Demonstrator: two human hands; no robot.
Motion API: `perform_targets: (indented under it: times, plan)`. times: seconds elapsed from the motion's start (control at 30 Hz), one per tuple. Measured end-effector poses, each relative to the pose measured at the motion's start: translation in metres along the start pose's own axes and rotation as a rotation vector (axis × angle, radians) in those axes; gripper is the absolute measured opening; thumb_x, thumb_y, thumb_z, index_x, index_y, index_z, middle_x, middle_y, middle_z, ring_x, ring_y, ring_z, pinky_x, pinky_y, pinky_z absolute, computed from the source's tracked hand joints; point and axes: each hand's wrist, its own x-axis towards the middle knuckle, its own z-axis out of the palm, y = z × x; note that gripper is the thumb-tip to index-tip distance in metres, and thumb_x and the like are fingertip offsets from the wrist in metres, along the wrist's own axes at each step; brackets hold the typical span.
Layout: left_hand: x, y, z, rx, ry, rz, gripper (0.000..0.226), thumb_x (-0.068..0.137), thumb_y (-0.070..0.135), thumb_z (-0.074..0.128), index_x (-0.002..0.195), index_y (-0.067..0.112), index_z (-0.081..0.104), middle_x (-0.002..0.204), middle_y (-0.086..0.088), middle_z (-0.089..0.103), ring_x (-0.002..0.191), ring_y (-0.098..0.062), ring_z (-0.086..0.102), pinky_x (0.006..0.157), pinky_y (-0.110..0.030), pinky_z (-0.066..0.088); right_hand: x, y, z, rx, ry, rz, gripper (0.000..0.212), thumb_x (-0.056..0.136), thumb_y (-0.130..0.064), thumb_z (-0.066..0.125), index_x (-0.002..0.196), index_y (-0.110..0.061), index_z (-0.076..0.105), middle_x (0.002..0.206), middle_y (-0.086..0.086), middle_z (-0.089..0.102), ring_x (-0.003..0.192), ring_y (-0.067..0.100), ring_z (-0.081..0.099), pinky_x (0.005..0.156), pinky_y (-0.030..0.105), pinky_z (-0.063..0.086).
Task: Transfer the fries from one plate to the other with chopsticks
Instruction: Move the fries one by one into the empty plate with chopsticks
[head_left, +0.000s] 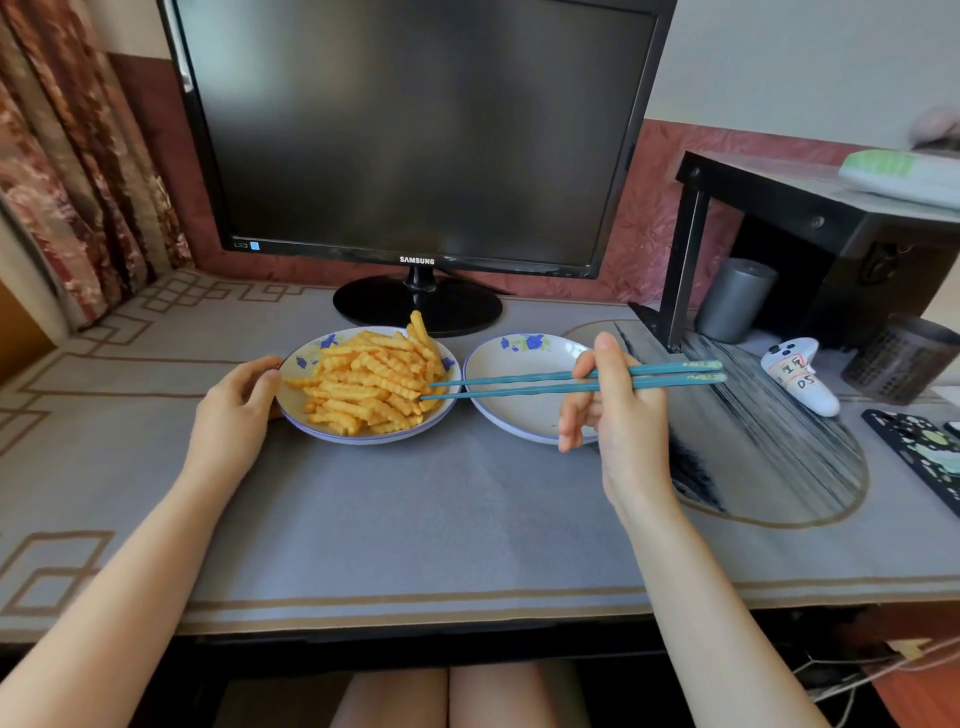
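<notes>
Here's the desk, draped in a grey cloth (415, 519) with tan fret borders. At the back stands the monitor (410, 130) on its round black foot (415, 306). Right in front of the monitor sits the plate of fries (363, 439), and in front and slightly right of the monitor, the empty plate (519, 410), rims almost touching. Further right of the monitor lies a round ink-streaked mat (769, 457), with a black shelf riser (688, 260) at its far edge. Also right of the monitor: a grey canister (735, 299) under the riser, a white controller (800, 374), a dark mesh cup (904, 358), a black patterned pad (919, 452)
</notes>
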Motion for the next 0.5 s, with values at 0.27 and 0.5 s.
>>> perform_targets:
  times: [0.27, 0.5]
  plan:
    - [-0.021, 0.041, -0.010, -0.127, 0.261, 0.196, 0.023, 0.093, 0.018, 0.049, 0.112, 0.021, 0.063, 0.108, 0.006, 0.065, 0.101, -0.020, 0.063, 0.096, -0.043, 0.049, 0.002, -0.001, -0.023, 0.029, 0.085, 0.008, 0.037, 0.103, -0.029, 0.041, 0.071, -0.012, 0.050, 0.037, 0.006, 0.047, 0.029, 0.020, 0.041, 0.037, 0.022, 0.031]
    - [-0.105, 0.135, 0.059, -0.411, -0.549, -0.048, 0.021, 0.097, 0.009, 0.048, 0.093, 0.012, 0.069, 0.078, 0.004, 0.075, 0.072, -0.010, 0.068, 0.067, -0.021, 0.054, 0.001, -0.006, -0.029, 0.126, 0.164, -0.030, 0.036, 0.103, -0.027, 0.040, 0.072, -0.011, 0.048, 0.038, 0.007, 0.048, 0.028, 0.020, 0.040, 0.035, 0.018, 0.032]
